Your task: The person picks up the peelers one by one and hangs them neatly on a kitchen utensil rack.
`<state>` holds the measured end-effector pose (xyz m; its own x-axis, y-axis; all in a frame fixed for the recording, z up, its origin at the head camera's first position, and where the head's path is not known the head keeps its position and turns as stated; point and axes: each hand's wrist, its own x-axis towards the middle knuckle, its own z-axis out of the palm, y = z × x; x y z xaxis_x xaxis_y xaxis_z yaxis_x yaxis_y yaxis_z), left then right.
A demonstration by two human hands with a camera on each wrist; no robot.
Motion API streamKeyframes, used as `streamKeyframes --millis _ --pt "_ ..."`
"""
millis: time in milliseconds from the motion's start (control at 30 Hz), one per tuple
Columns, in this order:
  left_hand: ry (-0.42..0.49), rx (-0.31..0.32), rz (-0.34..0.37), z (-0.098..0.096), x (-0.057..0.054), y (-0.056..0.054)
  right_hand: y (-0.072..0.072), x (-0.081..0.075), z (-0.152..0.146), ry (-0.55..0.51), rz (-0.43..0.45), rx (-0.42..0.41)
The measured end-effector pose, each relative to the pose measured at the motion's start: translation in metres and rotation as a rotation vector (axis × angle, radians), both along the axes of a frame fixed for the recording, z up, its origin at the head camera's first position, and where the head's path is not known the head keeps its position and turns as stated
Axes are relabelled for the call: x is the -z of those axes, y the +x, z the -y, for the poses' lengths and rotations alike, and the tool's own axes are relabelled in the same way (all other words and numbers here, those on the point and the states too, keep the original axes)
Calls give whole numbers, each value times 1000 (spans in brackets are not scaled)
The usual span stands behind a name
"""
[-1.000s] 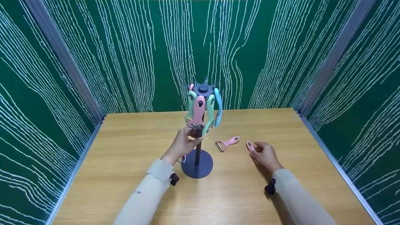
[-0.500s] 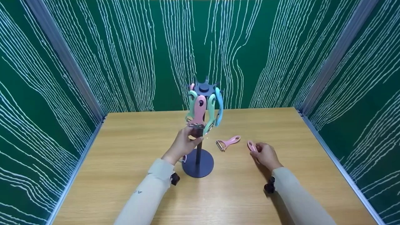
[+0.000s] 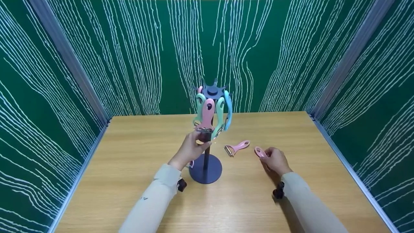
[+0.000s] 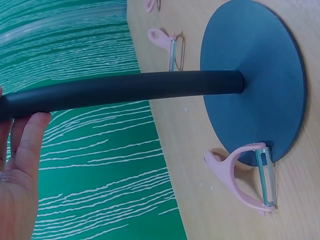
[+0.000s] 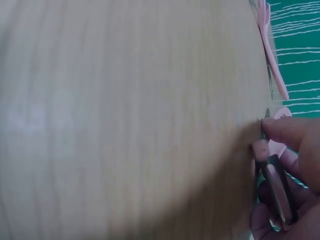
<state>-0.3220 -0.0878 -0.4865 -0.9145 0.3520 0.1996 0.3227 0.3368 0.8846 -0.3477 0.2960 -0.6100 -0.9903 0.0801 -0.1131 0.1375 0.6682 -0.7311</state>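
A dark stand with a round base (image 3: 206,173) carries several peelers on its top hooks. A pink peeler (image 3: 207,113) hangs at the front, between green peelers, with a blue peeler (image 3: 228,110) to the right. Just below them my left hand (image 3: 190,149) holds the stand's upright pole (image 4: 140,86), thumb and fingers about it. To the right, my right hand (image 3: 276,160) pinches a pink peeler (image 3: 259,152) low over the table, its looped handle end pointing away. In the right wrist view its metal blade (image 5: 280,192) shows between the fingers.
Another pink peeler (image 3: 238,147) lies on the wooden table (image 3: 139,139) between stand and right hand. One more pink peeler (image 4: 231,172) lies at the base's left edge, its blade end against the base. Green, white-striped walls (image 3: 136,64) enclose the table's back and sides.
The peeler in my right hand has turned slightly, so its handle end tips more to the left and shows more. My left hand stays on the pole.
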Motion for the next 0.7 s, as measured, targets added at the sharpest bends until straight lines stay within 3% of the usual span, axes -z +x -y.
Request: streamKeyframes --millis 200,467,700 --pt "2 9 -31 0 0 -1 1 -7 -3 33 -15 7" --pt "9 4 -14 -1 -1 1 6 -16 -12 -50 -15 16" --pt "16 5 -30 -1 0 1 10 -20 -14 -134 -55 -36"
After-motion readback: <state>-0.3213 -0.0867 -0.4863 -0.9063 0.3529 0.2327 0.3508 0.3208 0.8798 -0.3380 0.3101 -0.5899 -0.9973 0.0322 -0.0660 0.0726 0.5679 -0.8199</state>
